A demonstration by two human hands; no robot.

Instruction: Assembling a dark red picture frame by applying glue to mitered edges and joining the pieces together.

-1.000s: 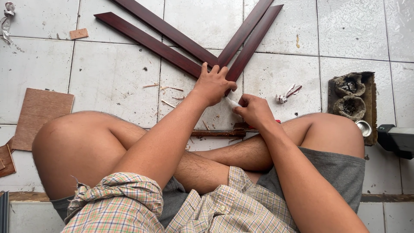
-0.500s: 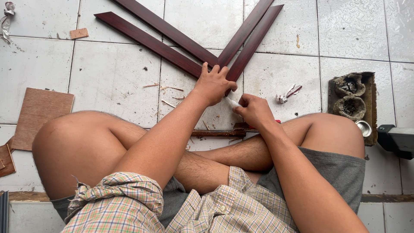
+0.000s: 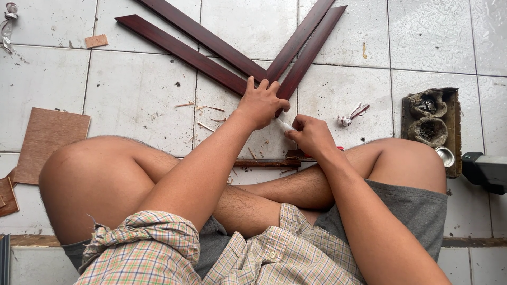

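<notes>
Four dark wooden strips (image 3: 211, 45) meet in a V on the tiled floor (image 3: 137, 100). At the joint, the left hand (image 3: 261, 103) presses down while the right hand (image 3: 311, 134) pinches a small white tube (image 3: 285, 125); loosened pressure could shift the joint.
</notes>
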